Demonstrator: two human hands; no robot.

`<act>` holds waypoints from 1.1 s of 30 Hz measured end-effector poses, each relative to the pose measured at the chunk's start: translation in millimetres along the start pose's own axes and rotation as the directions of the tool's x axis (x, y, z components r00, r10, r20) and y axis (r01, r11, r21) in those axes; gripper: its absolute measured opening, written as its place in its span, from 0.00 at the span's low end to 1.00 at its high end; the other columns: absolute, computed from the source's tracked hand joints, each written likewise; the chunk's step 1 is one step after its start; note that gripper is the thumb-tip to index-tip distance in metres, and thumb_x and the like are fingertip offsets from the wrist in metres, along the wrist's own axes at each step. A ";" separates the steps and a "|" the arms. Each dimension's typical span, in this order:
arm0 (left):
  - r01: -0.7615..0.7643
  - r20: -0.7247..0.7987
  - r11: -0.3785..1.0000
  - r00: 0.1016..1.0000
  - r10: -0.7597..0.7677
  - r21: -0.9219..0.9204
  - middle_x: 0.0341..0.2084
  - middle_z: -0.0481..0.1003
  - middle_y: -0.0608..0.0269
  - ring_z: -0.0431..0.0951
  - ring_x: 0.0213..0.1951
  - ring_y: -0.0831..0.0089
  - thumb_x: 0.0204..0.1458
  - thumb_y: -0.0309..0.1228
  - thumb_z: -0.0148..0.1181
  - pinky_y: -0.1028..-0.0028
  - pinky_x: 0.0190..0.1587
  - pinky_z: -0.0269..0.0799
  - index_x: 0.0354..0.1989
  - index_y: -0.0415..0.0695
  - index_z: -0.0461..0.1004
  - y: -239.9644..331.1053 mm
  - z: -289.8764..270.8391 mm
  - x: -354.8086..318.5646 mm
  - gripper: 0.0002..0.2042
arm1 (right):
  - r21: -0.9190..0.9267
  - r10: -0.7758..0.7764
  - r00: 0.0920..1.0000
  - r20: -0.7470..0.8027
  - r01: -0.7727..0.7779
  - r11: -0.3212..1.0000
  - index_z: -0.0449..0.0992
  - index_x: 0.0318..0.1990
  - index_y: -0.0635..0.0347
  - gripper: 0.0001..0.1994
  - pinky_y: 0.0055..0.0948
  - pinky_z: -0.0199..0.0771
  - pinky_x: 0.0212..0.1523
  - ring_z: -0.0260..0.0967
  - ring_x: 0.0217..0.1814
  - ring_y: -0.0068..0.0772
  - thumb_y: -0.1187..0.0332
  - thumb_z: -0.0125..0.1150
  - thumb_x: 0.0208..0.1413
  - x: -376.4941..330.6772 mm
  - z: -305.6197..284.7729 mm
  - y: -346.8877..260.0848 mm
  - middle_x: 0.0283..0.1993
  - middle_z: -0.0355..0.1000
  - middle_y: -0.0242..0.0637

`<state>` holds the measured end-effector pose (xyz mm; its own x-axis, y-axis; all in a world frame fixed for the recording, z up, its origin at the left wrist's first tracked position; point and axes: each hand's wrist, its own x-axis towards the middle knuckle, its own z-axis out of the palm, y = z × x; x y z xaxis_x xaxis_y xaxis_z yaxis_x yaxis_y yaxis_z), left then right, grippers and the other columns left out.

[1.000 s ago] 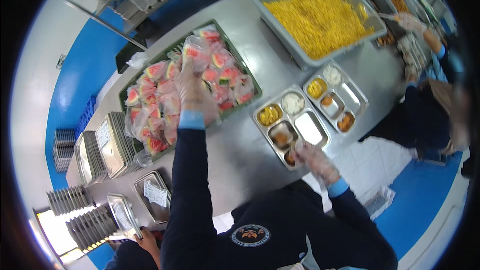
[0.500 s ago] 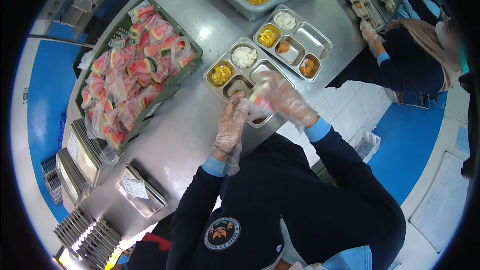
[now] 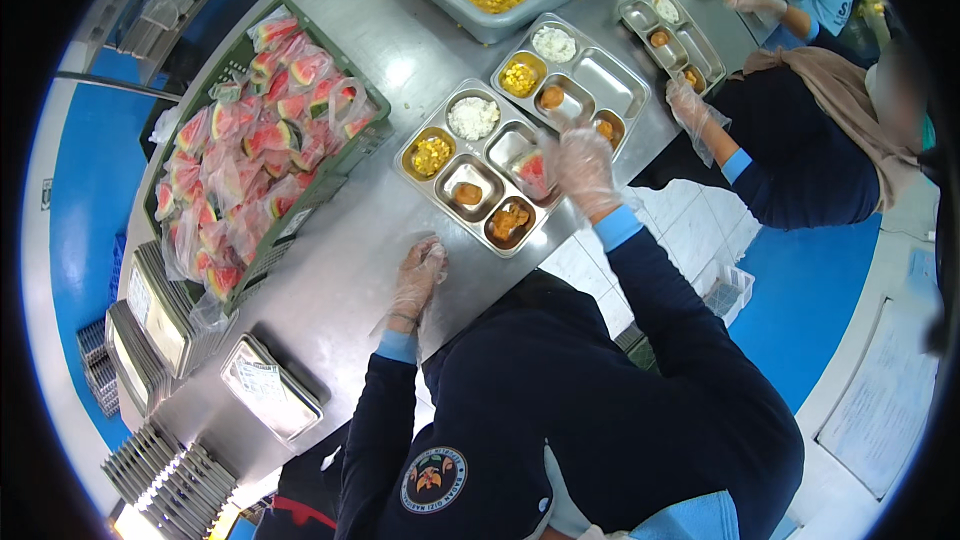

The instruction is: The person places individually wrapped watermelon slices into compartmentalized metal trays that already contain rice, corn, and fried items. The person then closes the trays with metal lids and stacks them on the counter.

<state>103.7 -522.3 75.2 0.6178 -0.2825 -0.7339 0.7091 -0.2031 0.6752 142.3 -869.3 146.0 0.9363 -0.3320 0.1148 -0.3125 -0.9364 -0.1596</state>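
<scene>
In the near steel compartment tray point(image 3: 412, 172) lie rice point(image 3: 473, 118), a yellow corn dish point(image 3: 432, 153), a round brown item point(image 3: 467, 194) and brown sauced pieces point(image 3: 510, 224). A plastic-wrapped watermelon slice point(image 3: 532, 174) rests in its large right-hand compartment. My gloved right hand point(image 3: 588, 175) is right beside that slice, over the tray's right edge; motion blurs its fingers, so I cannot tell whether it still touches the wrap. Down by the table's front edge, below the tray, my gloved left hand point(image 3: 418, 275) has its fingers curled closed, with nothing visible in them.
A green crate point(image 3: 372, 120) of bagged watermelon slices stands left. A second filled tray point(image 3: 640, 90) adjoins the near one. Behind sits a grey tub point(image 3: 490, 22) of corn. Stacked steel lids point(image 3: 270, 387) lie lower left. At right, a co-worker's gloved hand point(image 3: 690, 110) holds another tray.
The watermelon slice has gone from between my hands into the near tray. My left hand has moved down, away from the tray; my right has shifted slightly right. The co-worker's tray has come nearer.
</scene>
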 end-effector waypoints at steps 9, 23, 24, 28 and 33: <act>-0.098 -0.059 0.990 0.994 0.093 -0.100 0.55 0.75 0.56 0.79 0.50 0.68 0.66 0.44 0.60 0.67 0.49 0.79 0.75 0.44 0.60 -1.4 25.6 4.2 0.32 | 0.078 -0.209 0.935 0.286 0.195 0.978 0.79 0.45 0.57 0.16 0.50 0.78 0.46 0.79 0.43 0.58 0.54 0.55 0.66 15.8 22.9 23.1 0.38 0.80 0.54; -0.350 -0.517 0.925 0.825 0.230 -0.147 0.59 0.75 0.59 0.75 0.56 0.71 0.69 0.33 0.54 0.67 0.60 0.73 0.73 0.42 0.63 -107.5 -103.0 -85.8 0.25 | 0.420 -0.605 0.480 0.635 0.443 0.792 0.78 0.42 0.65 0.24 0.49 0.77 0.48 0.79 0.45 0.55 0.47 0.57 0.64 -39.1 -23.0 -177.7 0.37 0.79 0.56; -0.332 -0.512 0.914 0.841 0.174 -0.233 0.58 0.76 0.60 0.76 0.55 0.72 0.69 0.35 0.55 0.69 0.58 0.73 0.73 0.42 0.64 -113.1 -113.5 -97.8 0.25 | 0.511 -0.630 0.451 0.632 0.369 0.776 0.78 0.43 0.65 0.25 0.47 0.77 0.48 0.80 0.45 0.54 0.46 0.56 0.65 -21.6 -34.2 -200.1 0.36 0.79 0.55; -0.291 -0.596 0.884 0.803 0.017 -0.367 0.51 0.79 0.64 0.78 0.48 0.75 0.68 0.38 0.58 0.73 0.48 0.74 0.69 0.43 0.68 -128.4 -153.5 -120.4 0.24 | 0.751 -0.593 0.664 0.454 0.072 0.656 0.81 0.49 0.64 0.28 0.39 0.77 0.51 0.80 0.42 0.49 0.44 0.52 0.68 61.9 -57.2 -295.8 0.35 0.80 0.47; -0.387 -0.693 0.818 0.720 -0.019 -0.425 0.49 0.79 0.64 0.79 0.46 0.73 0.66 0.37 0.60 0.73 0.46 0.74 0.63 0.44 0.73 -140.3 -171.2 -132.0 0.20 | 0.474 -0.504 0.839 0.204 0.366 0.801 0.81 0.46 0.61 0.21 0.45 0.78 0.47 0.80 0.49 0.52 0.52 0.50 0.70 170.8 3.5 -413.0 0.43 0.80 0.48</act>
<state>-19.2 -296.1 64.5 0.6672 0.4503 -0.5934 0.4852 0.3417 0.8049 431.9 -538.9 228.1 0.9760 0.2166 -0.0229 0.1685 -0.8175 -0.5508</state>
